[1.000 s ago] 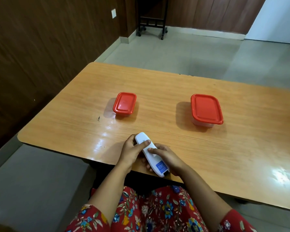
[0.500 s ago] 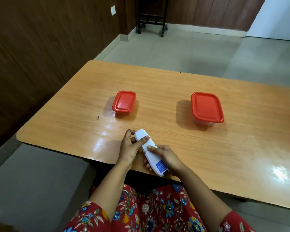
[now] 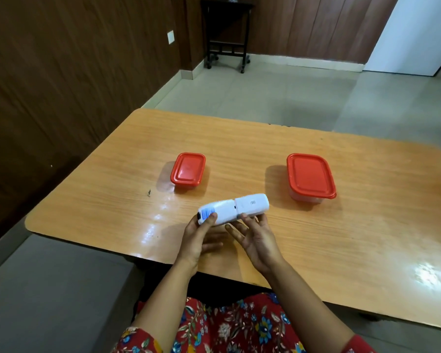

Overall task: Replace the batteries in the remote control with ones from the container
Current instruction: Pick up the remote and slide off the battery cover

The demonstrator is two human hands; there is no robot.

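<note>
A white remote control (image 3: 236, 208) lies sideways above the table, back side up, with a blue label at its left end. My left hand (image 3: 197, 236) grips that left end, thumb on the label. My right hand (image 3: 256, 239) is under the remote's right half with fingers spread, fingertips touching its lower edge. A small container with a red lid (image 3: 188, 172) stands behind on the left. A larger clear container with a red lid (image 3: 309, 178) stands on the right. Both lids are on.
The wooden table (image 3: 354, 238) has rounded corners and its near edge runs just under my wrists. A dark wood wall runs along the left. A black stand on wheels (image 3: 225, 34) is at the far wall.
The remote has been turned from pointing away to lying sideways, with the label end now on the left. My right hand has opened beneath it. The camera has tilted up.
</note>
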